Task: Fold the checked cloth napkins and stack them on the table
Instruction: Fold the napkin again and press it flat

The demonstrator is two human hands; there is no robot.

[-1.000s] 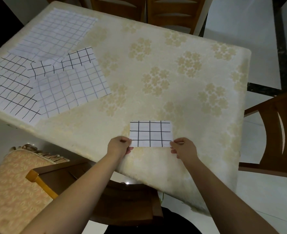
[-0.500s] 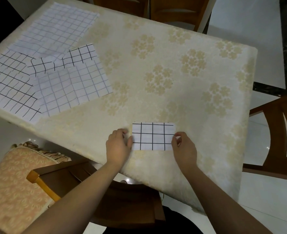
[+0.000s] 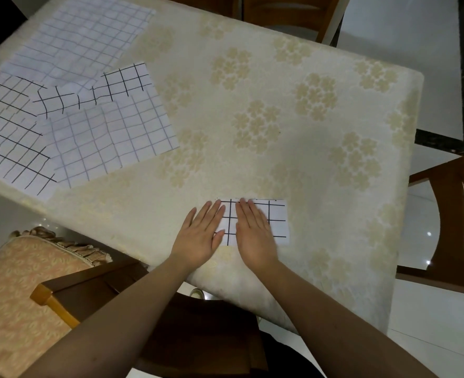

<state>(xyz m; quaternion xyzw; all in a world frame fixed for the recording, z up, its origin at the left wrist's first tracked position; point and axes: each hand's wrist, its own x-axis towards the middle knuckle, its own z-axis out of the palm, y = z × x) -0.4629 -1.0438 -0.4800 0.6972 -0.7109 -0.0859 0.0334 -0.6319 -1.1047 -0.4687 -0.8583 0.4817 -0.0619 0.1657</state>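
A small folded white napkin with black checks (image 3: pixel 277 222) lies near the front edge of the table (image 3: pixel 252 118). My left hand (image 3: pixel 202 234) lies flat with straight fingers on the napkin's left end. My right hand (image 3: pixel 254 231) presses flat on its middle, fingers straight and together. At the far left of the table lie several unfolded checked napkins overlapping one another: a pale-lined one (image 3: pixel 111 137) on top, a black-lined one (image 3: pixel 121 83) behind it, another black-lined one (image 3: pixel 4 132) at the edge, and a large pale one (image 3: pixel 89 31) at the back.
The table wears a cream cloth with a flower pattern. Wooden chairs stand at the right (image 3: pixel 451 222), at the far side (image 3: pixel 285 12) and just below me (image 3: pixel 170 309). A cushioned seat (image 3: pixel 21 296) is at the lower left. The floor is glossy white tile.
Both hands have let go of the folded napkin's side edges and now lie flat on top of it. The napkin has stayed in place.
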